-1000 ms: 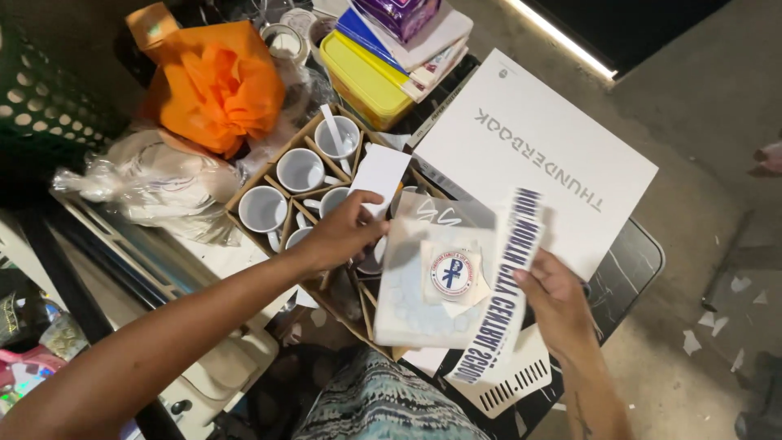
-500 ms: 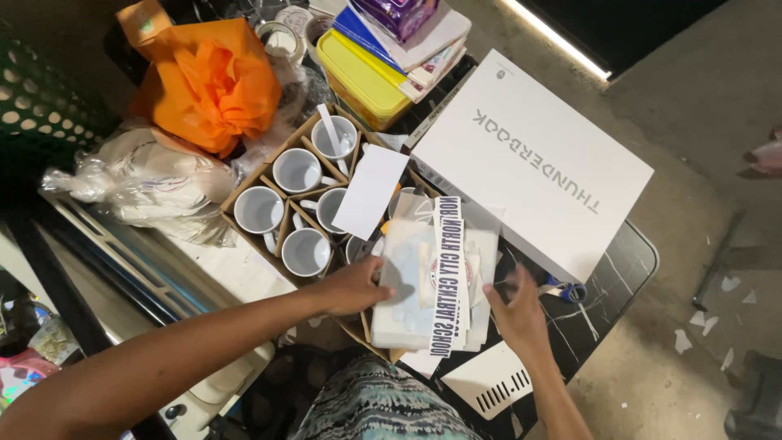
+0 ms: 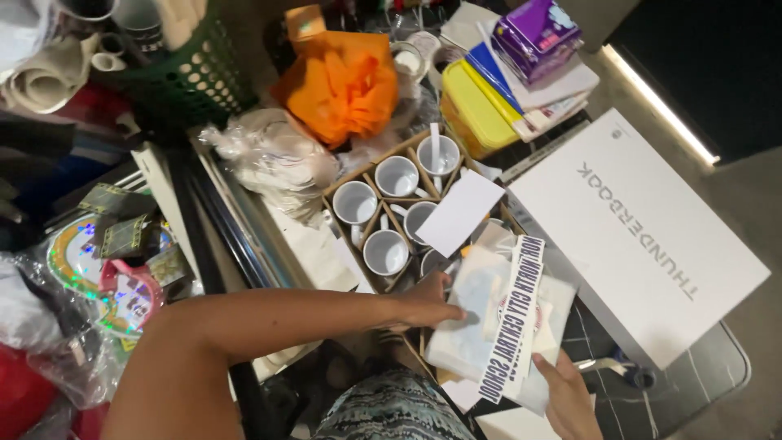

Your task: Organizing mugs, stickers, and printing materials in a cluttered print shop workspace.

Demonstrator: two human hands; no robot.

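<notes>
Two hands on thin white printed sheets [image 3: 489, 326].
Left hand [image 3: 428, 303] pressing flat, fingers spread; right hand [image 3: 566, 399] pinching lower edge beside white ceramic mugs [image 3: 385, 251] — likely sorting; next, lifting cleanly.

I see a dark metal mesh table [image 3: 717, 371]; its bare part shows at the lower right. On it lies a big white flat box [image 3: 635, 236], and beside this a cardboard tray [image 3: 346, 181] with dividers, holding white mugs [image 3: 397, 175]. Behind them stand a yellow container [image 3: 476, 110] and a stack of books [image 3: 542, 77]. An orange bag [image 3: 346, 81] and a clear plastic bag [image 3: 273, 159] lie at the left.
</notes>
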